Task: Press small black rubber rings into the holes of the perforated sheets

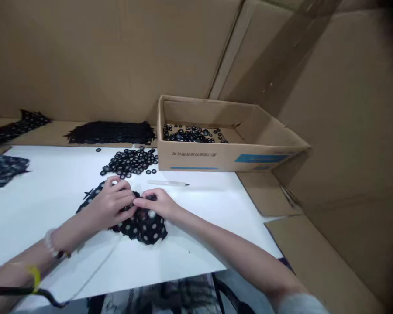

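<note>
- Landmark: cardboard box (225,157), at the back of the white surface (212,203), open side up, loose rings (190,135) inside.
- Dotted cloth (152,229), black with pale spots, lies bunched on the near side of the box, mostly left of the box's left front corner.
- Long axis: roughly along the box's front wall, right end sagging toward the person. Folds blur the exact line.
- Right hand (162,204) is the one nearer the box. Grip: thumb and forefinger pinching the cloth's far edge.
- Left hand (113,203) is farther left of the box, lying over the cloth, fingers bent. Its tips meet the right thumb; can't tell from here if they're pinched closed.
- Key relation: the edge being worked sits right at the meeting fingertips, so no gap between cloth and grip. Bulk of it hangs below the tips, on the side away from the box.
- Can't see if anything small is held at that spot.
- Pen (168,183): between box and right hand, touching neither.
- Ring pile (131,161): just left of the box, beyond the left hand.
- Dark fabric stack (111,133): also left of the box, behind the ring pile.
</note>
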The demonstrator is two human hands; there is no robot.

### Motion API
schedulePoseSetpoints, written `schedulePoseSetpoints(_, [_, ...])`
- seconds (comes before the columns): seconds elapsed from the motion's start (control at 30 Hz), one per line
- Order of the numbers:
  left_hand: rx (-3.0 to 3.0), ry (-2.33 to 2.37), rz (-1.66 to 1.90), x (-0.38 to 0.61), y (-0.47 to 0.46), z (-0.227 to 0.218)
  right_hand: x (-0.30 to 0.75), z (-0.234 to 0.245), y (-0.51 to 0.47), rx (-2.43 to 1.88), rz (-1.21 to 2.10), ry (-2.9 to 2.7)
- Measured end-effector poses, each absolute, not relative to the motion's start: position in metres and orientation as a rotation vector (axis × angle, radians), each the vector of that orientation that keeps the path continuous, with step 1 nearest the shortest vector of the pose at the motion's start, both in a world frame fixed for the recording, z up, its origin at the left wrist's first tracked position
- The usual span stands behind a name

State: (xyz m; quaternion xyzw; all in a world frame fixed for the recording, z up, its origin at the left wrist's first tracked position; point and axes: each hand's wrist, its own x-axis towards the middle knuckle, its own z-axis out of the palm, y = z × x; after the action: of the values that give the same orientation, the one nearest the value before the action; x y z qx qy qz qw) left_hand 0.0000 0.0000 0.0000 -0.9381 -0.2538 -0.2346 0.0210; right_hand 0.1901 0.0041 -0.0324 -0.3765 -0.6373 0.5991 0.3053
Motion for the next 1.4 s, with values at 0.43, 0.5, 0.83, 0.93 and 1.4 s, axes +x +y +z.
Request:
schedulePoseSetpoints(0.43, [-2.912,-0.738,-0.684,-0.001,-0.002,-0.001,0.193,-0.033,0.006,-0.999,1.629,-1.698])
schedulePoseSetpoints(0.5, [-2.911,-0.713,-0.69,0.0,-0.002,-0.001,0.194,-0.033,0.006,-1.003,1.609,-1.724])
schedulePoseSetpoints(0.83, [-2.922,-0.699,-0.693,-0.001,-0.003,-0.003,0.194,-0.035,0.008,-0.945,1.609,-1.71])
schedulePoseSetpoints(0.93, [-2.931,-0.668,-0.703,-0.001,-0.002,-0.003,0.194,-0.033,0.006,-0.962,1.576,-1.736])
schedulePoseSetpoints(1.4, [-3.033,-0.636,-0.874,-0.006,-0.002,-0.007,0.195,-0.035,0.01,-0.755,1.751,-1.694])
